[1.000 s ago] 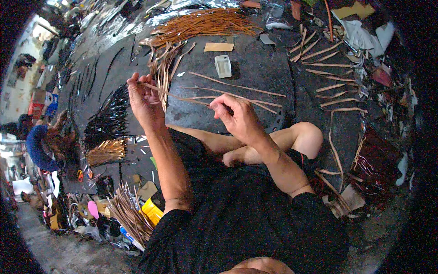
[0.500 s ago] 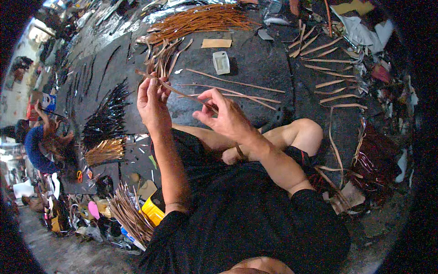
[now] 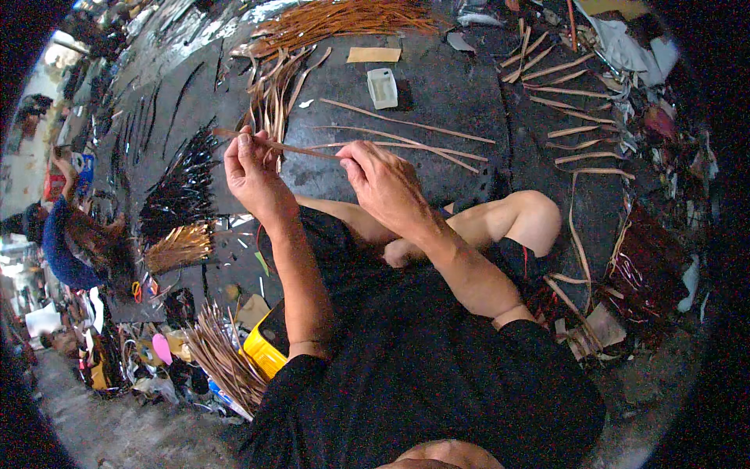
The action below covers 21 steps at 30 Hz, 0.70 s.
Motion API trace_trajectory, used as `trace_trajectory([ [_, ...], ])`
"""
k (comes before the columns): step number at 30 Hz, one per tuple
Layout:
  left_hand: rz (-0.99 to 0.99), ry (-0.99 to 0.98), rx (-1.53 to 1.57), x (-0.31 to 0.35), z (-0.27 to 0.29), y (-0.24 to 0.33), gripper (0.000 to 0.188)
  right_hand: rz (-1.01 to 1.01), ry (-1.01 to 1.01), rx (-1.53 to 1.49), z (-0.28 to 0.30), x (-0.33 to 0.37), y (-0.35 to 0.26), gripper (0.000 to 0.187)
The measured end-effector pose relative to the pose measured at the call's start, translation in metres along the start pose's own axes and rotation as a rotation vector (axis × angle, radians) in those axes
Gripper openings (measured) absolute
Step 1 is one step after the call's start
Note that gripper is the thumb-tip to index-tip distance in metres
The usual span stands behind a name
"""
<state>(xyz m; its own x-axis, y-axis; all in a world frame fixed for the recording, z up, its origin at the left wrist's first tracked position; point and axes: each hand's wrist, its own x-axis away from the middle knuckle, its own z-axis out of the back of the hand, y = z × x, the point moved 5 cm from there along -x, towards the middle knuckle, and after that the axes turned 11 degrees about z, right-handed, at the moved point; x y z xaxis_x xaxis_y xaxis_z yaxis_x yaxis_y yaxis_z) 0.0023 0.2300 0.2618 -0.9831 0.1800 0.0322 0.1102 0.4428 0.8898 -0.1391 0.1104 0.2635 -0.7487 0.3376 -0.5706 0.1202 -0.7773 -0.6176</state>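
Both my hands are raised over my crossed legs, pinching one thin brown strip (image 3: 301, 148) that runs nearly level between them. My left hand (image 3: 251, 173) grips its left part with fingertips up; the end sticks out past the fingers toward the left. My right hand (image 3: 384, 184) holds the right end between thumb and forefinger. Beyond the hands, several loose brown strips (image 3: 406, 137) lie on the dark floor mat (image 3: 453, 86), and a fan of strips (image 3: 273, 90) spreads just above my left hand.
A small white rectangular box (image 3: 382, 87) and a tan card (image 3: 373, 55) lie on the mat. A heap of orange-brown strips (image 3: 344, 16) lies at the top. Black strips (image 3: 176, 187), a tan bundle (image 3: 178, 248), a yellow object (image 3: 264, 352) and clutter lie left. Another person (image 3: 66, 242) sits far left.
My hands have moved closer to me and apart, so the strip is now stretched level between them. A second ago the left hand was higher, among the fan of strips.
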Motion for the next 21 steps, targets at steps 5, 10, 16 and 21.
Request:
trace_trajectory([
  [5,-0.107,0.056,-0.092,0.003,0.005,0.005,0.020,-0.049,0.005,-0.113,-0.010,0.004,0.001,0.014],
  [10,-0.048,0.094,-0.024,-0.004,0.020,0.009,0.018,0.121,0.026,-0.137,-0.006,0.000,-0.006,0.014],
  [16,0.037,0.161,0.058,-0.006,0.040,0.006,0.017,0.190,0.001,-0.141,-0.002,-0.001,-0.013,0.012],
  [21,-0.013,0.212,0.057,-0.008,0.049,0.009,0.019,0.214,-0.055,-0.124,-0.003,0.004,-0.015,0.013],
])
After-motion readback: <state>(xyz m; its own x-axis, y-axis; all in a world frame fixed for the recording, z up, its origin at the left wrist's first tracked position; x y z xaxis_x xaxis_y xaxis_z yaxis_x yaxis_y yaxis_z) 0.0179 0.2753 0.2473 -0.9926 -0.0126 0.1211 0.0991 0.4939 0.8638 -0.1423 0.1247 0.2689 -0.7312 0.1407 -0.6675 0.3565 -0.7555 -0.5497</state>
